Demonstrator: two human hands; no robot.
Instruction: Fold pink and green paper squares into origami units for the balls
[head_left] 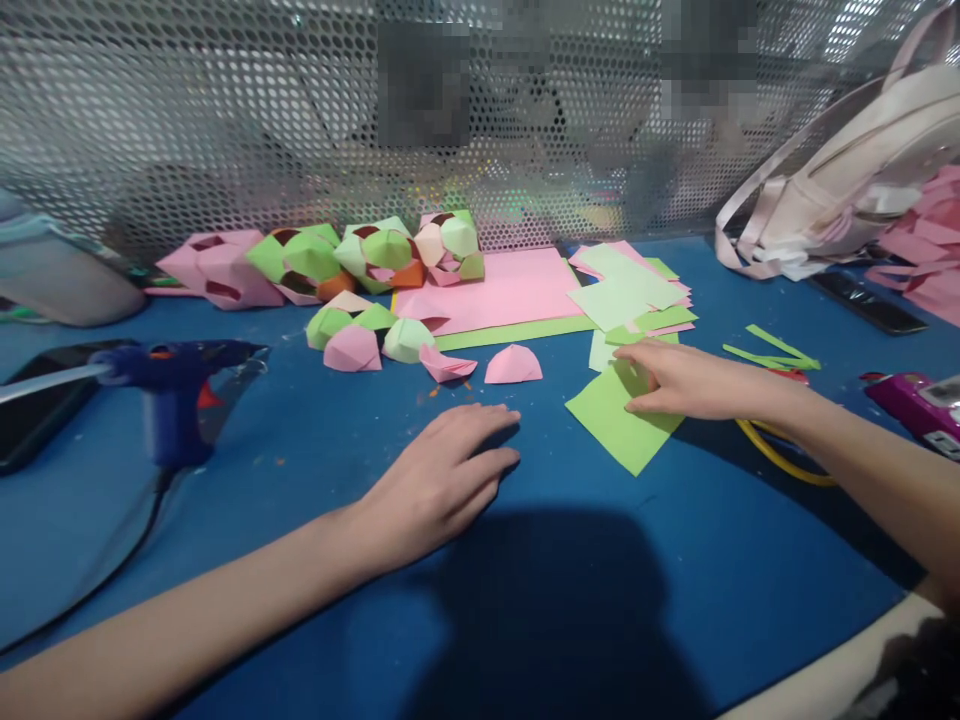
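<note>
My left hand (442, 475) lies palm down on the blue table, fingers loosely stretched and apart, holding nothing. A folded pink paper piece (514, 365) sits just beyond its fingertips. My right hand (675, 380) reaches over a bright green paper square (637, 430), touching it. Its thumb and forefinger are apart, with green paper showing between them; its other fingers are partly hidden. Behind it is a loose stack of pale green and pink paper (626, 285). Left of that stack, several small folded paper pieces (352, 347) stand in front of a pink sheet (502, 285).
A row of folded paper balls (296, 262) lines the perforated metal screen (300, 120). On the left are a blue glue gun (176, 400) with its cord and a dark phone (52, 400). To the right lie green strips (772, 350), a purple tool (907, 405) and a pale bag (862, 170).
</note>
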